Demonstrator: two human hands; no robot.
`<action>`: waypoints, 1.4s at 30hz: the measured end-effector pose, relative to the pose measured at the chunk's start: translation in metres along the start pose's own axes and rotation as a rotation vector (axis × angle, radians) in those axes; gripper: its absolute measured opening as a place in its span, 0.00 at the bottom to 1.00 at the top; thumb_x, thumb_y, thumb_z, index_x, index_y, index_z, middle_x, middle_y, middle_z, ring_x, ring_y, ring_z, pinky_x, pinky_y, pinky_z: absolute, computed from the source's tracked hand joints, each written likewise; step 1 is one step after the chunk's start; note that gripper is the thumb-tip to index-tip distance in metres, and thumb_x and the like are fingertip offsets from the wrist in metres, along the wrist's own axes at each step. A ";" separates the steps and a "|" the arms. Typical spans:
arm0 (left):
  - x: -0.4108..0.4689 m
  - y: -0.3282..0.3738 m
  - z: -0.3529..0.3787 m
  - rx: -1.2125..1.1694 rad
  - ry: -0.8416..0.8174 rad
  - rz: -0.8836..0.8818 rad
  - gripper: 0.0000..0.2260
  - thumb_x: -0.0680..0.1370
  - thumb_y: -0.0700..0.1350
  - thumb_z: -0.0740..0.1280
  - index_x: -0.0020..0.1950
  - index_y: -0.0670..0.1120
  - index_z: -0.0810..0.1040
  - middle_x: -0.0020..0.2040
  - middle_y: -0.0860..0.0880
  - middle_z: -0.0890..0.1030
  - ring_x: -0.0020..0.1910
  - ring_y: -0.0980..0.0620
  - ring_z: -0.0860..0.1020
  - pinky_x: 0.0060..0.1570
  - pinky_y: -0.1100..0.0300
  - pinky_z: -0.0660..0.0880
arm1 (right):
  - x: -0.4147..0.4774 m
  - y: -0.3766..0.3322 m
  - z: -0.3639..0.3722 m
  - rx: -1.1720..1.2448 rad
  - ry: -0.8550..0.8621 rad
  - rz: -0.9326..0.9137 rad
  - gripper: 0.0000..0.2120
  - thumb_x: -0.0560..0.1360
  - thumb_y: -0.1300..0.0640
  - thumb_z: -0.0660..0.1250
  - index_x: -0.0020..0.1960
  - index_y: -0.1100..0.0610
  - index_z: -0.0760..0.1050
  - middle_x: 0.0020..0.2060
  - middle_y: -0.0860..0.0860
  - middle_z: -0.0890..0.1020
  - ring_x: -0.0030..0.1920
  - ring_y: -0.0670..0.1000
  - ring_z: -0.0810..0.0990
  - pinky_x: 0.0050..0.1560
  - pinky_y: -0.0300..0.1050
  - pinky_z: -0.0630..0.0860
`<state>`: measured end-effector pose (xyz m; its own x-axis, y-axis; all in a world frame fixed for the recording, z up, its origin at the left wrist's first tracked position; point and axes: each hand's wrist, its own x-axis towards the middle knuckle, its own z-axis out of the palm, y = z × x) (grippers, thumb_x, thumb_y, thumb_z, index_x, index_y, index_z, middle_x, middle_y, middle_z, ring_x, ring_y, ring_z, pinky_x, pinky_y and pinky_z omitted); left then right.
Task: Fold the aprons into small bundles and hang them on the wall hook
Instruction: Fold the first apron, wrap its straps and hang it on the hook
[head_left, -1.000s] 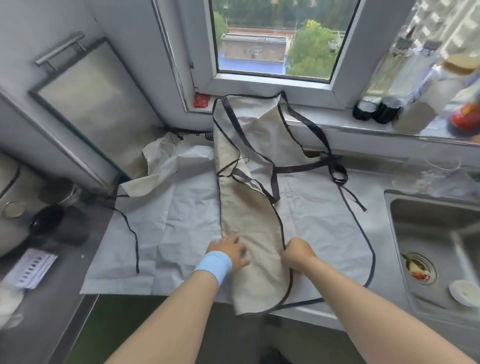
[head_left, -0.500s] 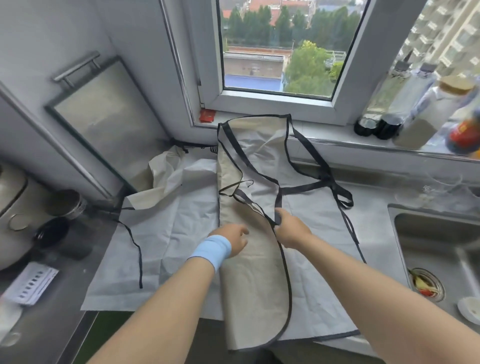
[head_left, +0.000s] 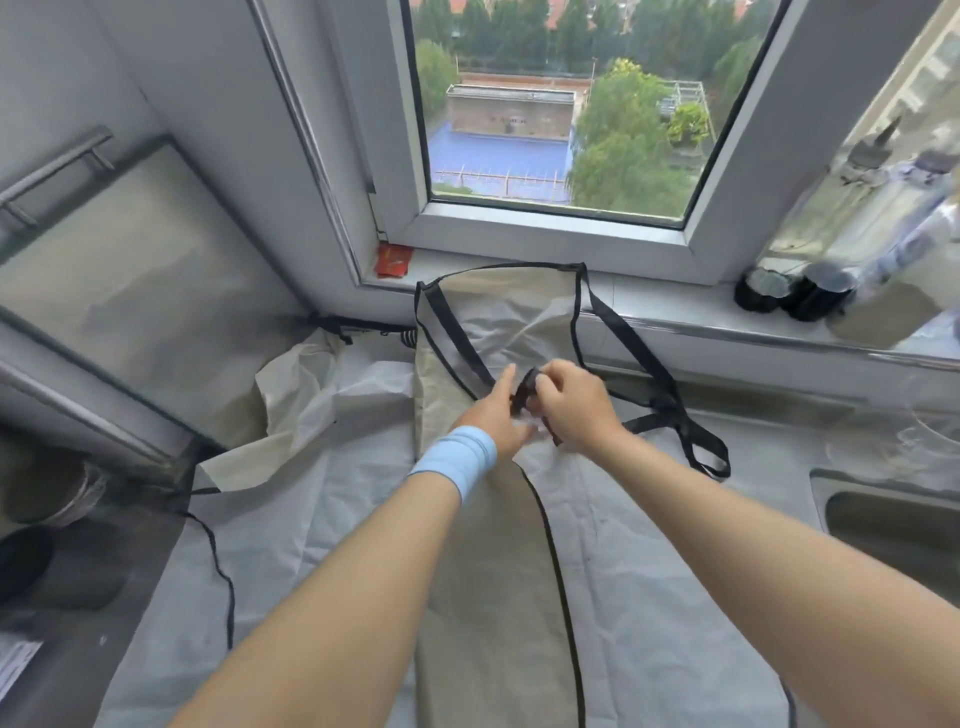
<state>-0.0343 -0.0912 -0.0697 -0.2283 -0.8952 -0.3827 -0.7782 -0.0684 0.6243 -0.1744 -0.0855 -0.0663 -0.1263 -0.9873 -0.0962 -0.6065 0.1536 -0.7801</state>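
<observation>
1. The beige apron (head_left: 493, 597) is lying on the counter (head_left: 805, 415), folded lengthwise into a long strip. It is running from the near edge to the window sill (head_left: 675, 306), where its bib is leaning up.
2. It is resting on a 2nd, pale grey apron (head_left: 322, 519), which is spreading flat to the left and right.
3. The right hand (head_left: 571, 405) is hovering over the strip's far half, its thumb and curled fingers pinching a bunched black strap (head_left: 525, 388).
4. The left hand (head_left: 493, 413), wearing a blue wristband (head_left: 454, 460), is meeting it from the left. 1 finger is pointing straight toward the far side against the strap. I cannot tell whether the other fingers are gripping it.
5. A strap loop (head_left: 696, 441) is trailing on the counter just right of the hands.
6. A sink (head_left: 857, 475) is sitting at the right, and bottles (head_left: 831, 218) are sitting on the sill at far right.
</observation>
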 end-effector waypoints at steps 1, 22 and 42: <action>0.008 0.003 -0.006 0.002 -0.014 -0.014 0.21 0.74 0.50 0.68 0.67 0.54 0.71 0.61 0.47 0.80 0.56 0.45 0.79 0.58 0.54 0.75 | 0.009 -0.004 -0.006 0.011 0.034 -0.016 0.09 0.77 0.55 0.60 0.43 0.53 0.77 0.36 0.48 0.83 0.40 0.50 0.80 0.42 0.46 0.74; 0.004 -0.075 0.015 0.293 0.000 -0.055 0.15 0.77 0.44 0.62 0.61 0.54 0.78 0.66 0.49 0.75 0.64 0.46 0.73 0.65 0.53 0.70 | -0.024 0.057 0.062 -0.626 -0.230 -0.686 0.11 0.69 0.55 0.62 0.50 0.53 0.78 0.45 0.52 0.79 0.44 0.58 0.81 0.34 0.48 0.74; -0.123 -0.031 0.167 0.628 -0.110 0.226 0.28 0.73 0.56 0.66 0.71 0.54 0.63 0.73 0.51 0.60 0.72 0.48 0.58 0.65 0.49 0.63 | -0.197 0.180 -0.016 -0.753 -0.182 0.181 0.30 0.78 0.45 0.57 0.78 0.50 0.54 0.80 0.55 0.44 0.79 0.57 0.41 0.73 0.66 0.51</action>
<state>-0.0801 0.0940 -0.1554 -0.4579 -0.8053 -0.3766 -0.8890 0.4140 0.1957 -0.2714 0.1374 -0.1775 -0.1828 -0.9254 -0.3321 -0.9646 0.2341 -0.1215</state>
